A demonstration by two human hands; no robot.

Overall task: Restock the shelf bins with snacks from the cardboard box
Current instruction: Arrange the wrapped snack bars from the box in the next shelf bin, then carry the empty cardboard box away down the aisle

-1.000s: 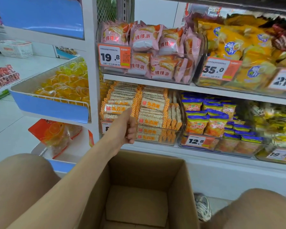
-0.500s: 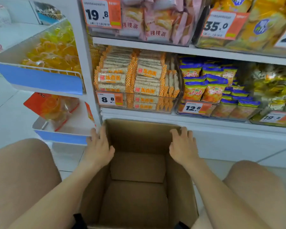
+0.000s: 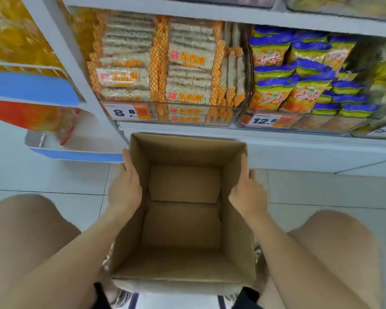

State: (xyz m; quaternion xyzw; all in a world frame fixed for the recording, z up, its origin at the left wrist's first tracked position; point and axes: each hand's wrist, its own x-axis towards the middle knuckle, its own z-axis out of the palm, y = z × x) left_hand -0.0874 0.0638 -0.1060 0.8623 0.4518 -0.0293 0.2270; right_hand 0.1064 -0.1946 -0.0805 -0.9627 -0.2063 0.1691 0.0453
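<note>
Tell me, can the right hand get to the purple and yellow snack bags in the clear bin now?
Probably yes, once freed: the right hand grips the empty brown cardboard box, and nothing stands between it and the purple and yellow snack bags.

Both bare forearms extended forward, left hand (image 3: pixel 125 188) and right hand (image 3: pixel 247 190) clamped flat, thumbs inward, knees spread.

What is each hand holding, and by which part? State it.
Both hold the cardboard box: left hand on its left wall, right hand on its right wall, near the top rim.
</note>
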